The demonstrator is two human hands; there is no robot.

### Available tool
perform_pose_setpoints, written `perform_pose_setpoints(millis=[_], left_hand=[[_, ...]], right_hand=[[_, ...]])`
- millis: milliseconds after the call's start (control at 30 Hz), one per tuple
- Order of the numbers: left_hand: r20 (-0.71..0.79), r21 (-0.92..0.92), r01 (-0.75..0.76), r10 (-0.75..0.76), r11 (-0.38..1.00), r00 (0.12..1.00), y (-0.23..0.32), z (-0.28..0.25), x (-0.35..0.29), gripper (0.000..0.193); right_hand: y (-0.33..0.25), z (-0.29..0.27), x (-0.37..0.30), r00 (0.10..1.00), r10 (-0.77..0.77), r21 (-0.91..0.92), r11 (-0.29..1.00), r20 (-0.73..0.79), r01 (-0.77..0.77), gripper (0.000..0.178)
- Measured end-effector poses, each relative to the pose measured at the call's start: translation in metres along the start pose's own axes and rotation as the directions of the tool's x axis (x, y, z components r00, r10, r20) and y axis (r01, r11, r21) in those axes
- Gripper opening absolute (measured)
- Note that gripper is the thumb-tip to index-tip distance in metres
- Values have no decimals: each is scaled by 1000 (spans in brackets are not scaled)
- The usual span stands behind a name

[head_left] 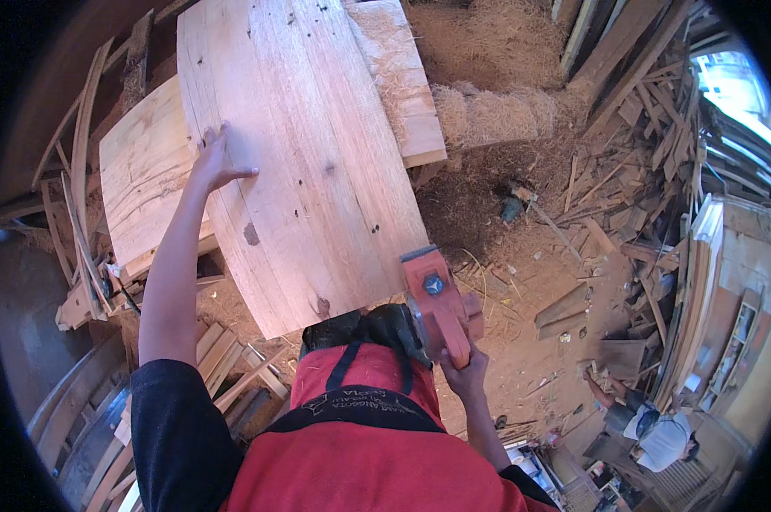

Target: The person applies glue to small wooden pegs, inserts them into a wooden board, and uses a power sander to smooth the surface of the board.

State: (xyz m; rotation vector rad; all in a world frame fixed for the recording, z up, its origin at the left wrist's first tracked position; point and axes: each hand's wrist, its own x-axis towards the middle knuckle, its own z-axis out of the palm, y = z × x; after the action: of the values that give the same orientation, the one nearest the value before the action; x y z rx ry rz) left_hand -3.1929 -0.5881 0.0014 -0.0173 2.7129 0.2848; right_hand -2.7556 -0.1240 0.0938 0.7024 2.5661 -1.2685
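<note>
A wide pale wooden panel (308, 128) with dark knots lies in front of me, its near end close to my body. My left hand (217, 160) rests on the panel by its left edge, thumb and fingers spread. My right hand (467, 374) is wrapped round the rear handle of a red electric planer (439, 300). The planer is at the panel's near right corner, its front end at the edge; I cannot tell whether it touches the wood. Under the panel's left side lies another pale board (145, 171), and a thick board (398, 77) sticks out at its right.
Wood shavings (496, 38) are heaped at the far right. Scrap wood (628, 213) is piled along the right, and offcuts (232, 367) lie by my left side. At the lower right, another person (658, 435) is low to the floor near stacked panels (701, 290).
</note>
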Motion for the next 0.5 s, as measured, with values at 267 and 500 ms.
perform_pose_setpoints(millis=[267,500], left_hand=[[-1,-11,17,-17,1000,1000,4,-1,-4,145],[-7,-29,41,-42,999,999,5,-2,-6,145]], right_hand=[[-79,23,102,999,-35,129,991,20,33,32],[-150,47,187,982,-191,163,968,-2,189,31]])
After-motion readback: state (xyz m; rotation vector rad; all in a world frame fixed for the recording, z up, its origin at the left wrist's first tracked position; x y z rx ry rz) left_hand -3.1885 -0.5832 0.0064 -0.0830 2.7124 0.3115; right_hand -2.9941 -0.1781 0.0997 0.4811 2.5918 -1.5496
